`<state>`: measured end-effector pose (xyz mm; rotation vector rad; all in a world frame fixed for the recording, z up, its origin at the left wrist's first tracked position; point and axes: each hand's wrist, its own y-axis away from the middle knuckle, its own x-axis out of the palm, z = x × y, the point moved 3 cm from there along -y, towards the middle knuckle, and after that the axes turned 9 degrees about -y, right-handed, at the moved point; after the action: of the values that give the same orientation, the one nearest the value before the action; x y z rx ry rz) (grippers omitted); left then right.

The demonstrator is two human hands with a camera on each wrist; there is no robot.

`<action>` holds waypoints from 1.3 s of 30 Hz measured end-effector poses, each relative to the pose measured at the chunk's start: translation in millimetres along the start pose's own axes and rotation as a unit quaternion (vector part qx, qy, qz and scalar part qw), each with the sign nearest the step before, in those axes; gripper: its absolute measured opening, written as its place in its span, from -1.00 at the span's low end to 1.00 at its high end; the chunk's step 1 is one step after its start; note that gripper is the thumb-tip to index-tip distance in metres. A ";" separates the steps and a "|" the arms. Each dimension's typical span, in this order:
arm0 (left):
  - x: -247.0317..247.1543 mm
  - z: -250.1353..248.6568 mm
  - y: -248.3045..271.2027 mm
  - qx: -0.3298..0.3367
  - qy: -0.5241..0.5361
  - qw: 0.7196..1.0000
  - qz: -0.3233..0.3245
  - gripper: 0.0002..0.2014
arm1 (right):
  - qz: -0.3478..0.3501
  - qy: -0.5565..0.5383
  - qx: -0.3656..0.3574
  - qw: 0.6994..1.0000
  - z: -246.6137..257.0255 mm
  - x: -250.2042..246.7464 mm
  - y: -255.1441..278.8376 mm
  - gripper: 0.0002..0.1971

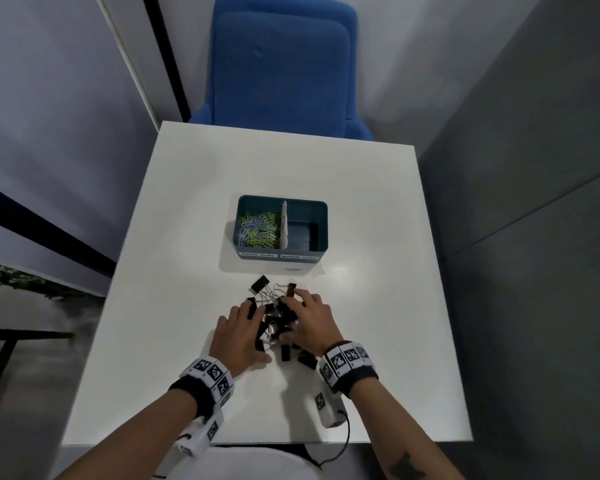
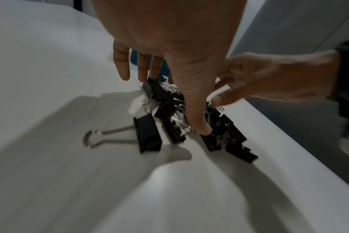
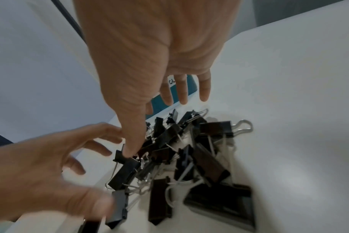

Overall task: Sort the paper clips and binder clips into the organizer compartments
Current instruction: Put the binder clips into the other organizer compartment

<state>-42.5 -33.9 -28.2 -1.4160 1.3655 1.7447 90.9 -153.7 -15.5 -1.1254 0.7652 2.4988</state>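
Paper clips [image 1: 260, 227] sorted. Your left hand [image 1: 240, 336] and right hand [image 1: 310, 320], fingers spread, corral binder clips [image 1: 273, 318] near the table's [image 1: 187, 209] front edge; next, scoop them into the organizer's [image 1: 321, 233] empty right compartment.

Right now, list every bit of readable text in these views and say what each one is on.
"PAPER CLIPS": white label on the organizer front, left half.
"BINDER CLIPS": white label on its right half, blurred, partly guessed.
"CL": label fragment between the right hand fingers.
Wristband markers: square patterns, no words.
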 end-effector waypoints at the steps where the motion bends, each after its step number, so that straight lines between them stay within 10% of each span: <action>1: -5.3 0.1 -6.9 -0.006 -0.003 1.000 0.007 0.10 | -0.005 0.002 0.012 1.000 -3.2 -2.8 8.4 -0.09; 6: -17.2 5.6 -50.4 -0.023 0.029 0.994 0.098 0.36 | 0.082 0.067 0.085 0.991 -19.7 10.5 40.9 0.37; 13: -16.3 -5.8 -61.2 0.066 -0.043 0.991 0.112 0.22 | 0.063 0.088 0.076 0.991 -20.5 20.4 20.5 0.42; 31: -19.0 -2.6 -49.7 0.037 0.101 0.994 -0.006 -0.64 | -0.035 -0.046 0.084 0.995 -12.5 -8.0 2.2 -0.79; 39: -61.9 -10.2 -41.3 0.038 0.143 0.986 -0.084 -0.68 | -0.105 -0.063 0.101 0.987 -21.3 -21.5 16.4 -0.85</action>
<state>17.1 -15.7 13.7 -1.7342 1.3929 1.4101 110.1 -180.4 -5.3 -0.9164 0.7993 2.2378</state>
